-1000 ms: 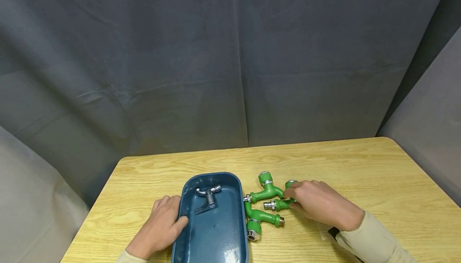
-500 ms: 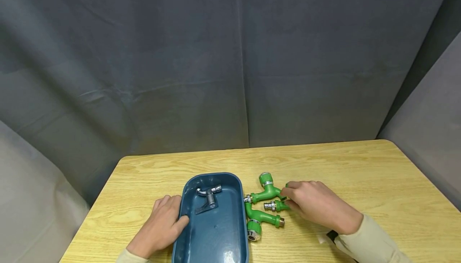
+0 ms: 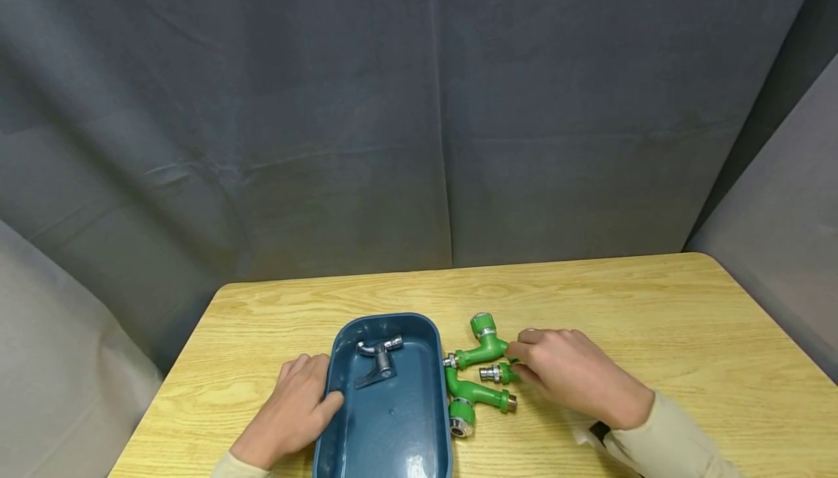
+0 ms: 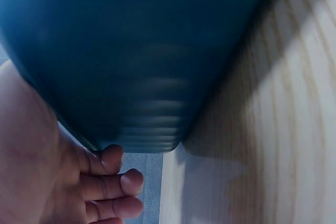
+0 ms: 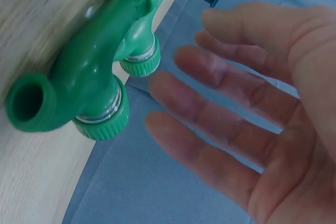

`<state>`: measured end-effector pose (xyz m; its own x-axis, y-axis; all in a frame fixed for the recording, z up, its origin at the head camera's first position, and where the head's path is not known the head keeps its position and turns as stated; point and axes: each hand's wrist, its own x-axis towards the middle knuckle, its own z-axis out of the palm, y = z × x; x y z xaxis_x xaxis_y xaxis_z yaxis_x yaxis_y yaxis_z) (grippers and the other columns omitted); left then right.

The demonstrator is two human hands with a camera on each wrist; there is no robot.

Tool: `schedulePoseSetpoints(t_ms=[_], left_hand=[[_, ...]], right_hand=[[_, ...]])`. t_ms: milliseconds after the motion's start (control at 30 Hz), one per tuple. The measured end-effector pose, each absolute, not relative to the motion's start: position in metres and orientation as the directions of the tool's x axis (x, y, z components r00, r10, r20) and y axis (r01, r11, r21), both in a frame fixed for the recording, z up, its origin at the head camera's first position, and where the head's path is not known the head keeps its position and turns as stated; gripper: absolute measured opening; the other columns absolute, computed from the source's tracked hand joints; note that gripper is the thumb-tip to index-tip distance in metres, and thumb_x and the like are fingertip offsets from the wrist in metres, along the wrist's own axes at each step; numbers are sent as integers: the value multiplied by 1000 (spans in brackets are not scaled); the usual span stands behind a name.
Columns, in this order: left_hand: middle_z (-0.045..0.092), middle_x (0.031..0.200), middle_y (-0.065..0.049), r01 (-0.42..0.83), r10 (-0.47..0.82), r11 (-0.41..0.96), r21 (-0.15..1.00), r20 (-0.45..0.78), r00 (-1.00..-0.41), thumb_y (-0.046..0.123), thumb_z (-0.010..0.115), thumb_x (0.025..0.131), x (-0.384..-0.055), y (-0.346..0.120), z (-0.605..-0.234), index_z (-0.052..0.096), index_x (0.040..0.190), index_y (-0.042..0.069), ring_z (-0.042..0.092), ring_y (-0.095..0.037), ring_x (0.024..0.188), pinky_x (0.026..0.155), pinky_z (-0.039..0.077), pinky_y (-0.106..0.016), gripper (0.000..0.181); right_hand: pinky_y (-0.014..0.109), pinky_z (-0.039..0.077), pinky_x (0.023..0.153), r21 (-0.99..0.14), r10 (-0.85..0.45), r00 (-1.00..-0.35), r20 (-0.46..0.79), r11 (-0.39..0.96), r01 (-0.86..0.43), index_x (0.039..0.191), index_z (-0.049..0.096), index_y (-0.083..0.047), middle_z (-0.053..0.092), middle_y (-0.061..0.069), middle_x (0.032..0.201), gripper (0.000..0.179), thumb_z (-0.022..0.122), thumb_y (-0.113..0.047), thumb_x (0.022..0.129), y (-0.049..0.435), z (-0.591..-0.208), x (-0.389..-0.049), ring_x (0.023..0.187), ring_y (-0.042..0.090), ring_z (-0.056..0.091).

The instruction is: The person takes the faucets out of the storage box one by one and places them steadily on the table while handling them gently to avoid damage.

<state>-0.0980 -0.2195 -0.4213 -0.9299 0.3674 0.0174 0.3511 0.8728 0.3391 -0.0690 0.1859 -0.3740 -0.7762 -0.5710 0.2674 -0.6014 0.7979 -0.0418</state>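
My left hand (image 3: 291, 409) holds the left rim of a dark blue tray (image 3: 401, 434), thumb over the edge and fingers along the outside wall. A chrome tap (image 3: 382, 366) with a lever lies in the tray's far part. Right of the tray, three green taps with metal ends lie close together: a far one (image 3: 487, 349), a middle one (image 3: 503, 373) and a near one (image 3: 481, 393). My right hand (image 3: 571, 375) hovers over the middle tap and hides most of it. In the right wrist view its fingers (image 5: 210, 111) are loosely bent, apart from the nearest green tap (image 5: 89, 61).
The wooden table (image 3: 655, 318) extends right of the taps and behind the tray. Grey cloth (image 3: 327, 136) hangs beyond its far edge, with lighter cloth at both sides.
My right hand has shifted slightly left over the middle green tap, covering more of it. The left hand, the tray and the chrome tap have stayed in place.
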Motion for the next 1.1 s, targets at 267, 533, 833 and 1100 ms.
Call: schedulePoseSetpoints(t_ms=[267,533,833,1100], left_hand=[[47,82,11,355,372,869,344,17,-928,22,59,92,-100,-220,-422,56,97,22,37,-11,83,101,37,-47,6],[46,81,12,350,367,869,349,20,-930,21,59,91,-98,-220,-421,55,94,23,37,-11,83,99,37,-46,6],[46,80,12,357,371,866,351,28,-928,21,59,91,-99,-220,-422,55,93,24,37,-11,82,99,37,-47,6],[46,81,13,353,366,865,355,34,-930,21,59,90,-98,-220,-424,55,93,25,37,-11,82,99,37,-46,6]], right_hand=[[19,41,51,-20,-569,-765,300,798,-602,86,71,-23,63,-11,76,12,80,-14,84,178,-376,-69,61,-4,48],[20,38,49,-24,-578,-749,325,787,-617,80,64,-24,59,-13,71,17,79,-16,84,170,-375,-71,57,-5,43],[19,40,54,-51,-595,-737,319,766,-641,82,67,-22,59,-13,74,13,78,-16,87,157,-371,-74,60,-4,41],[17,42,56,-28,-645,-674,361,715,-699,82,69,-21,56,-12,73,12,79,-16,87,143,-366,-77,62,-3,42]])
